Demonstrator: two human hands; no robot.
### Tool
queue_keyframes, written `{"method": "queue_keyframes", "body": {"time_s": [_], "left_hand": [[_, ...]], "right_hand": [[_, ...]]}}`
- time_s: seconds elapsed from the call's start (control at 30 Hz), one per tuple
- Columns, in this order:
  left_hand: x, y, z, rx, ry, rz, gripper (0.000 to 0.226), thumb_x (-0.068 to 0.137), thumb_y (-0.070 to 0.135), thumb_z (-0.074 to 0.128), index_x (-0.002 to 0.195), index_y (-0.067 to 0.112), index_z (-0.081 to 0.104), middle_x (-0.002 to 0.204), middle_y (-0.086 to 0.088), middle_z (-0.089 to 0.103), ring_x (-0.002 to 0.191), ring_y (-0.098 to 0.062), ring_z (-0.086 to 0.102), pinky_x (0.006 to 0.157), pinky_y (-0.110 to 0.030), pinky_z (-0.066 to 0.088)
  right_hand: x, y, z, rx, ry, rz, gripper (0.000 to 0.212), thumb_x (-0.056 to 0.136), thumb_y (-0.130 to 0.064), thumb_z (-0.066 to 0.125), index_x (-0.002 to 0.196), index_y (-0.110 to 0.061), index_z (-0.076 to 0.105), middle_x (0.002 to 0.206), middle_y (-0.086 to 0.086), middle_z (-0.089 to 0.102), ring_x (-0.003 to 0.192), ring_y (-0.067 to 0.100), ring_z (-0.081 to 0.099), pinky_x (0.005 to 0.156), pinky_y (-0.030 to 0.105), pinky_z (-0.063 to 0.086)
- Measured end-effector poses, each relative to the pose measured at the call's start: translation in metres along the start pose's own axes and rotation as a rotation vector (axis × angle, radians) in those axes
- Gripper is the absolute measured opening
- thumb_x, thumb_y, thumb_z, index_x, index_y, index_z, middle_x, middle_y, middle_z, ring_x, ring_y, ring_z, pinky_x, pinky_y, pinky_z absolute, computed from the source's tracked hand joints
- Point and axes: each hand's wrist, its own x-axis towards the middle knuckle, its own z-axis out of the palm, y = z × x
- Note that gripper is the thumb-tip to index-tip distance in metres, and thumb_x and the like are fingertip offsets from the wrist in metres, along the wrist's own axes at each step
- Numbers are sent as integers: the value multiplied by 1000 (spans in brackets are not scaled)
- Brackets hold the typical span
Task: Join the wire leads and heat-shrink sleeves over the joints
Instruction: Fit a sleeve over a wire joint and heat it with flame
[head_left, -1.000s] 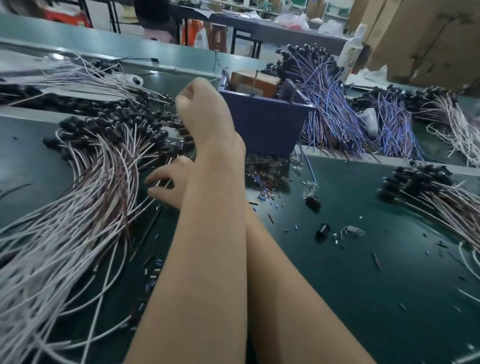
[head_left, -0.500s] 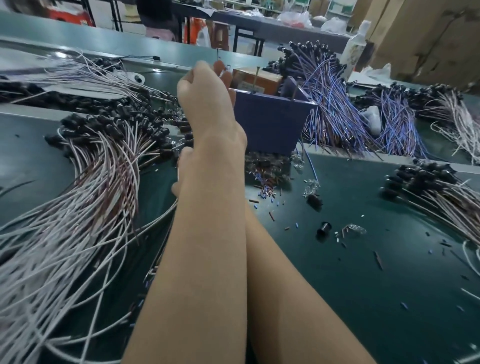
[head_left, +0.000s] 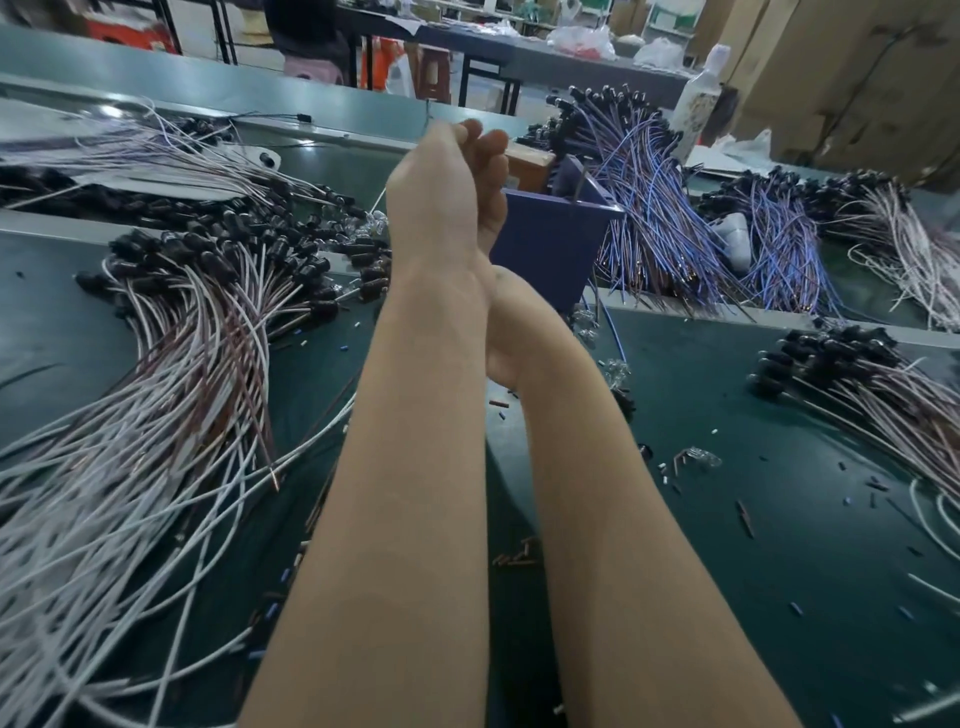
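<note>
White-and-brown wire leads (head_left: 171, 374) fan across the desk (head_left: 779, 415) at nine o'clock. Your left hand (head_left: 436, 197) and right hand (head_left: 493, 171) meet at twelve, curled inward; I cannot tell what they pinch. Hold both steady and align ends squarely.

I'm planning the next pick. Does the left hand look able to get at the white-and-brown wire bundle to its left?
Probably yes. The left hand is raised just right of the wire bundle, which lies uncovered on the mat; nothing stands between them. Whether its fingers hold something is hidden.
</note>
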Motion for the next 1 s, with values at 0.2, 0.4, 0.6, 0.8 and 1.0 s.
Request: {"method": "queue_keyframes", "body": {"time_s": [0.2,0.4,0.6,0.8,1.0], "left_hand": [[-2,-5,5,109,-59,0,21,95,13,43,80,14,58,67,5,64,58,-5,55,54,-17,44],[0,-5,2,186,-284,-42,27,97,14,41,70,15,47,50,5,47,43,-6,37,43,-16,30],[1,-16,-5,974,-373,-101,55,99,50,31,69,12,58,62,0,67,50,-10,52,45,-18,39],[14,-43,-5,934,-230,-181,44,102,44,26,119,10,48,110,-5,59,66,-11,62,58,-25,53],[21,-42,-15,333,-80,-187,30,105,22,30,85,14,52,75,4,67,49,-2,45,44,-13,40]], "right_hand": [[-2,5,-6,147,-192,81,27,100,-10,41,78,-10,56,93,25,59,89,30,54,95,55,45],[-2,-6,-19,84,266,-195,28,91,4,48,66,-6,51,49,-4,55,45,5,50,48,18,42],[-12,-24,-50,647,674,-308,20,99,-23,49,87,-9,58,61,1,57,43,6,52,44,18,45],[-15,-21,-65,698,817,-263,24,101,-27,44,83,-16,55,61,-1,50,42,7,43,39,17,37],[-12,-19,-73,478,982,-118,20,93,-8,47,112,-6,49,84,2,53,60,10,45,53,21,38]]}}
